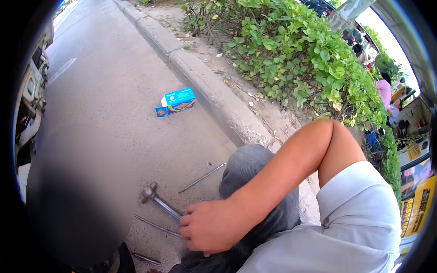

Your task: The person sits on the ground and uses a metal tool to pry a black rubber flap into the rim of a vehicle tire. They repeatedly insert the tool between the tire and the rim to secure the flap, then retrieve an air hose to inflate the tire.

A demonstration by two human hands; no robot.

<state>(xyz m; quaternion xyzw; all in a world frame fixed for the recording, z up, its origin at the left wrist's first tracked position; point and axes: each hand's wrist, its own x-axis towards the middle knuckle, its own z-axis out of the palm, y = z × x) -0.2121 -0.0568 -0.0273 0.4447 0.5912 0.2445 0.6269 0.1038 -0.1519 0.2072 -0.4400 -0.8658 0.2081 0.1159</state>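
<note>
My right hand [210, 227] reaches down from a bent elbow, its fingers curled round the end of a silver-handled hammer [165, 205]. The hammer's rounded head [147, 193] rests on or just above the pavement. Beside the hand, a thin metal rod [157, 225] lies partly under the fingers. A second slim rod [202, 177] lies between the hammer and my grey-clad knee [248, 166]. A short metal tube-like piece [146, 259] is near the lower edge. My left hand does not show.
A blue box [180, 102] with an open flap lies near the kerb [195, 68]. Green bushes [291, 59] grow beyond it. A large blurred dark patch [82, 195] hides the lower left. Vehicle parts [32, 91] stand at the left edge; people [384, 91] are far right.
</note>
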